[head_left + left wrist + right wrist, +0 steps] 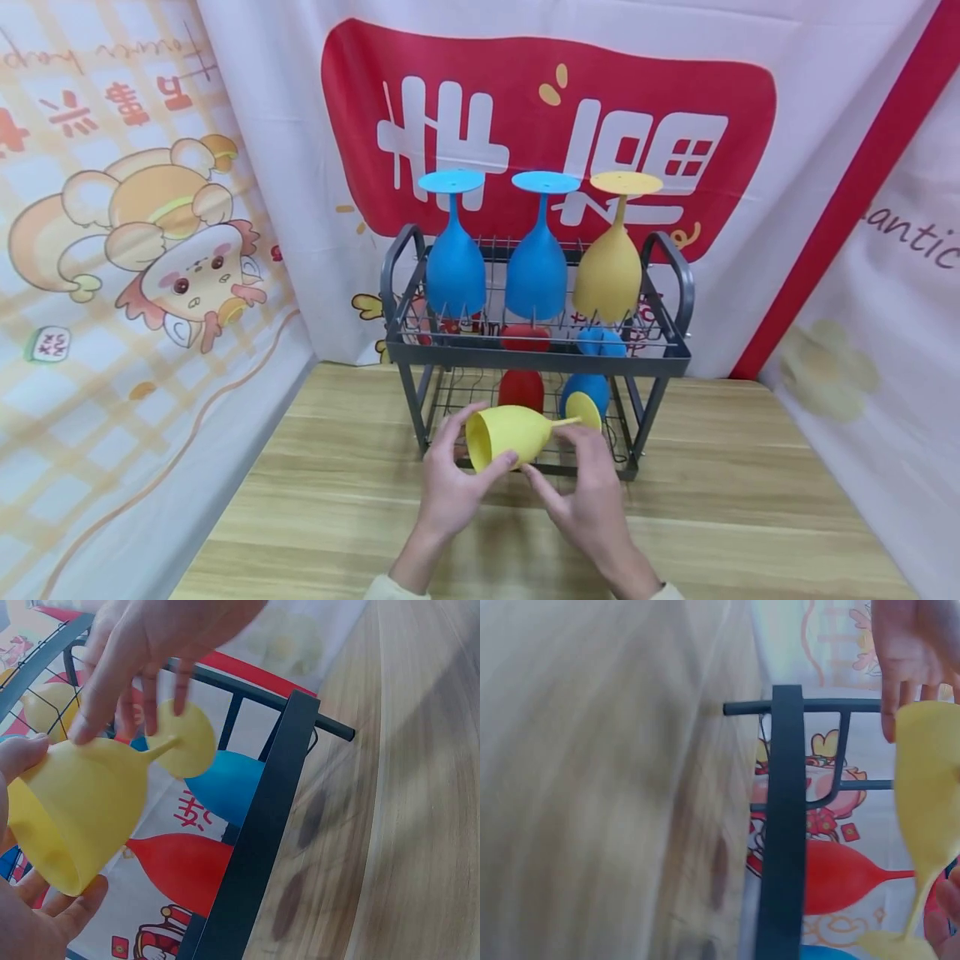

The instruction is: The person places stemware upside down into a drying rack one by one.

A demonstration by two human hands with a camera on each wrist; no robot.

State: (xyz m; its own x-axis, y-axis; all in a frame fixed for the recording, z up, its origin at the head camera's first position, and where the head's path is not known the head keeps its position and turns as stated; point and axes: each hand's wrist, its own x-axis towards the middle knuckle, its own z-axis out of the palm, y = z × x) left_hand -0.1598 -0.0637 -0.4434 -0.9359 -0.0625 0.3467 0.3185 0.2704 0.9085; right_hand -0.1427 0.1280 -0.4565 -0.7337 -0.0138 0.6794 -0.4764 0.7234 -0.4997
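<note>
A yellow plastic goblet [517,435] lies sideways in the air before the rack's lower tier, its mouth to the left and its round foot to the right. My left hand [448,492] grips the bowl near the rim, thumb in front and fingers around the far side. On the stem side is my right hand [592,508], its thumb tip at the bowl and its fingers extended beside the stem. In the left wrist view, those fingers [151,705] hang loosely near the foot without wrapping the stem.
A dark two-tier wire rack [540,360] stands on the wooden table [337,517]. Two blue goblets [456,279] and a yellow one [609,279] stand upside down on its top tier. Below are a red goblet [521,390] and a blue goblet [581,392]. Printed cloth [270,167] hangs around.
</note>
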